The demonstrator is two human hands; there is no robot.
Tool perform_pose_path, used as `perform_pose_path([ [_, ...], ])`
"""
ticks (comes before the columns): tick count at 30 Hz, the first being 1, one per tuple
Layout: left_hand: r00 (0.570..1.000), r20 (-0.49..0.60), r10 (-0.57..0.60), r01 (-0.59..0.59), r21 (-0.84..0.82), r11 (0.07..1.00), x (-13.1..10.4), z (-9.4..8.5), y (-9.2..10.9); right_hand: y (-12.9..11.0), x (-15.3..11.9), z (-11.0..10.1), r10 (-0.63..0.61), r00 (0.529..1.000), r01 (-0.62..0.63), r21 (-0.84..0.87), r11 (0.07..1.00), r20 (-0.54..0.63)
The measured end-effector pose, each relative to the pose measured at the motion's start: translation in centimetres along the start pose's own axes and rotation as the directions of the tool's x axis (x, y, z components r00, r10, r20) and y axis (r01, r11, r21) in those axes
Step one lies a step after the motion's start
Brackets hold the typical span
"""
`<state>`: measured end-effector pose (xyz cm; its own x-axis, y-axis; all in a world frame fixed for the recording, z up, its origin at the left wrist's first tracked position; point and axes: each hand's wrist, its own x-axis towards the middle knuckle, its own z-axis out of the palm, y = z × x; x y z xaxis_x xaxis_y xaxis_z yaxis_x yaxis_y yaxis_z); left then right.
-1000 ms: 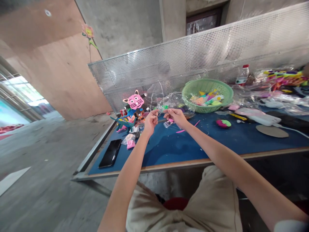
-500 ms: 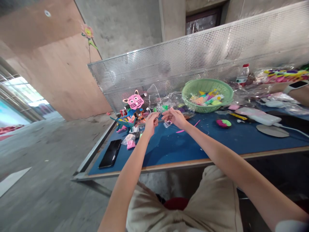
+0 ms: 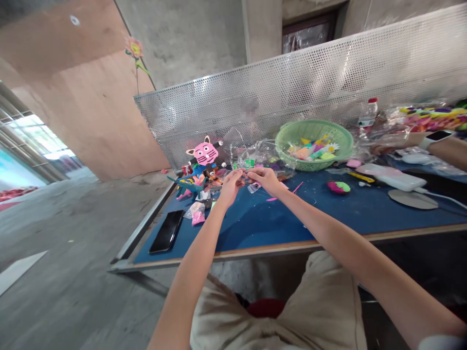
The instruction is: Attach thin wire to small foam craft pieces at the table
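My left hand (image 3: 232,186) and my right hand (image 3: 267,181) meet fingertip to fingertip above the blue tabletop (image 3: 262,221). Both are closed in a pinch, and whatever lies between the fingers is too small to make out. Just left of my left hand stand a pink cat face (image 3: 206,153), a small brown bear figure (image 3: 210,172) and a dark teal figure (image 3: 189,187). Behind the fingers is clear plastic wrapping with green bits. A pink stick (image 3: 298,187) lies to the right of my right hand.
A green basket (image 3: 314,163) of colourful pieces stands behind right. Another person's arm with a watch (image 3: 438,136) reaches in at the right, near a bottle (image 3: 368,116). A black phone (image 3: 167,232) lies front left; a white device (image 3: 394,177) with a cable lies right.
My two hands have come together, and my right hand's fingers have closed into a pinch. At the right, more of the other person's arm and hand shows, farther left over the table.
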<state>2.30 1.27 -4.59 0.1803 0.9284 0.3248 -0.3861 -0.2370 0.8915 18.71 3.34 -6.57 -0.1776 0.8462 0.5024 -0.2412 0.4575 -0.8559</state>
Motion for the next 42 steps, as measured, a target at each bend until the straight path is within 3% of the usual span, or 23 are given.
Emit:
perform_pose_path([
  [4,0.998,0.028,-0.063,0.064,-0.041,0.997,0.1,-0.1,-0.2,0.2,-0.2,0.6,-0.043,0.995,0.041,-0.019,0.999,-0.095],
  [9,0.995,-0.017,-0.096,0.096,-0.023,0.995,0.2,-0.1,-0.4,0.2,-0.3,1.0,-0.114,0.979,0.094,-0.123,0.988,-0.169],
  [15,0.992,-0.127,-0.014,0.022,0.059,0.998,0.5,-0.2,-0.7,0.3,-0.2,1.1,-0.243,0.912,0.168,-0.238,0.957,-0.332],
  [19,0.98,-0.199,-0.005,0.01,0.026,1.0,0.6,-0.4,-1.0,0.8,-0.1,1.1,-0.237,0.917,0.194,-0.16,0.968,-0.321],
  [21,0.983,-0.182,0.0,0.015,0.078,0.997,0.5,-0.4,-1.1,1.0,0.0,1.0,-0.235,0.923,0.19,-0.17,0.967,-0.304],
  [24,0.991,-0.133,0.014,0.008,0.163,0.987,0.3,-0.4,-1.2,0.9,-0.1,0.7,-0.281,0.924,0.193,-0.32,0.928,-0.259],
  [28,0.992,-0.122,-0.021,0.04,0.161,0.986,0.1,-0.3,-1.1,0.2,-0.1,0.0,-0.342,0.931,0.212,-0.575,0.79,-0.127],
  [31,0.995,-0.091,-0.029,0.044,0.166,0.985,-0.1,-0.2,-1.0,-0.1,0.0,-0.4,-0.342,0.935,0.204,-0.654,0.728,-0.089],
  [35,0.998,-0.069,-0.004,0.02,0.232,0.973,-0.1,0.0,-1.0,-0.1,0.2,-0.7,-0.335,0.932,0.175,-0.634,0.753,-0.141],
  [42,0.981,-0.158,0.113,-0.064,0.283,0.957,0.3,-0.2,-1.2,-0.1,0.0,0.6,-0.336,0.918,0.21,-0.462,0.862,-0.209],
])
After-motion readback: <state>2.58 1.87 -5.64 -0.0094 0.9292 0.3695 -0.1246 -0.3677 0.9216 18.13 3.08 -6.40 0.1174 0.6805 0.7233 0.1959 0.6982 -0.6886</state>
